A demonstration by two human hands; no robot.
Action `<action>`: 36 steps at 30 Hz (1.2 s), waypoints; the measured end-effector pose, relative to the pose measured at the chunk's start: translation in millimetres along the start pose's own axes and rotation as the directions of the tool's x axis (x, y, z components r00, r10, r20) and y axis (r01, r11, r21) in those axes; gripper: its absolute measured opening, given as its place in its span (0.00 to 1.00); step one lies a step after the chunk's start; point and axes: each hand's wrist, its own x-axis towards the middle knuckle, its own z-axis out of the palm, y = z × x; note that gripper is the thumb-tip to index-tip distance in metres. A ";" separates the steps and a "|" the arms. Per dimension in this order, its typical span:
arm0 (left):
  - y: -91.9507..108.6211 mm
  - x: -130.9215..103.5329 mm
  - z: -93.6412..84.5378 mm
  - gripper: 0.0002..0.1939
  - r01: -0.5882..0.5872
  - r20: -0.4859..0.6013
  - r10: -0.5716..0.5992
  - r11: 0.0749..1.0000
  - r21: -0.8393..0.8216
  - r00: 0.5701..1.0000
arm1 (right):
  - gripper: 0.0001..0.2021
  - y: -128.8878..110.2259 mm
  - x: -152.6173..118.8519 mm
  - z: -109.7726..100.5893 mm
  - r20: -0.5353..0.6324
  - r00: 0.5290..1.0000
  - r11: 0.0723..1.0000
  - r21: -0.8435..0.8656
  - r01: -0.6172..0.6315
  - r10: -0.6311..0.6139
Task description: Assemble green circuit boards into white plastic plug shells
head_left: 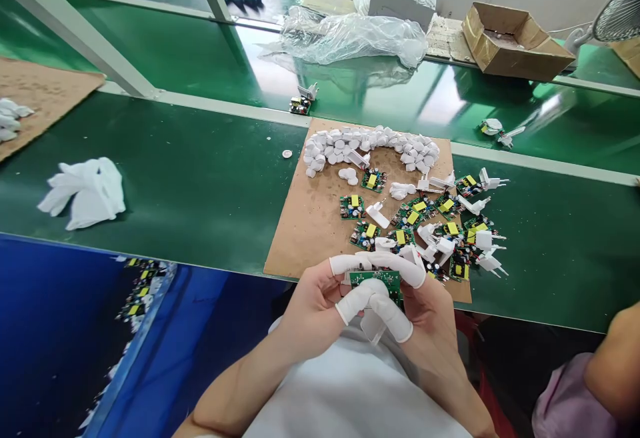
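Close to my body, at the front edge of the cardboard sheet (290, 245), both hands grip one green circuit board (367, 279). My left hand (320, 305) and my right hand (425, 305) wear white finger covers, and both thumbs press on the board's face. Beneath the thumbs hangs a white plug piece (373, 327); how it joins the board is hidden. Just beyond my fingers lie several circuit boards (367, 233) with yellow parts, among white plug pieces (379, 213). Small white lumps (370, 138) form a curved heap at the sheet's far side.
A white glove (90, 191) lies at the left on the green table (210, 178). More boards sit in a blue bin (120, 371) below. Beyond are clear plastic film (355, 38) and a cardboard box (515, 41). Another person's arm (615, 365) shows at right.
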 end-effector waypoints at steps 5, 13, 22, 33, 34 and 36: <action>3.6 -0.2 -3.5 0.20 -0.010 0.100 0.006 0.999 0.038 0.995 | 0.14 1.2 -1.9 -0.8 -0.005 1.000 0.995 0.099 0.005 -0.004; -4.3 -2.4 -12.2 0.20 -0.030 0.169 0.022 0.999 0.045 0.985 | 0.14 2.8 -4.6 0.9 -0.162 0.987 0.998 -0.058 -0.007 -0.002; -6.9 -0.4 -9.5 0.25 0.058 0.143 -0.049 0.996 -0.061 0.989 | 0.16 -9.6 -1.1 2.3 -0.094 0.994 0.998 -0.037 0.052 -0.056; -13.6 -0.5 3.7 0.21 -0.065 0.073 0.065 0.998 -0.005 0.995 | 0.21 3.5 -7.2 2.2 -0.079 0.974 0.970 -0.141 0.198 -0.211; -13.7 -0.2 3.9 0.22 -0.067 0.067 0.067 0.998 -0.001 0.995 | 0.20 4.2 -7.5 2.3 -0.094 0.976 0.973 -0.138 0.185 -0.199; -12.7 0.2 3.2 0.24 -0.057 0.063 0.056 0.998 0.012 0.996 | 0.18 3.9 -7.1 2.7 -0.115 0.978 0.979 -0.132 0.156 -0.171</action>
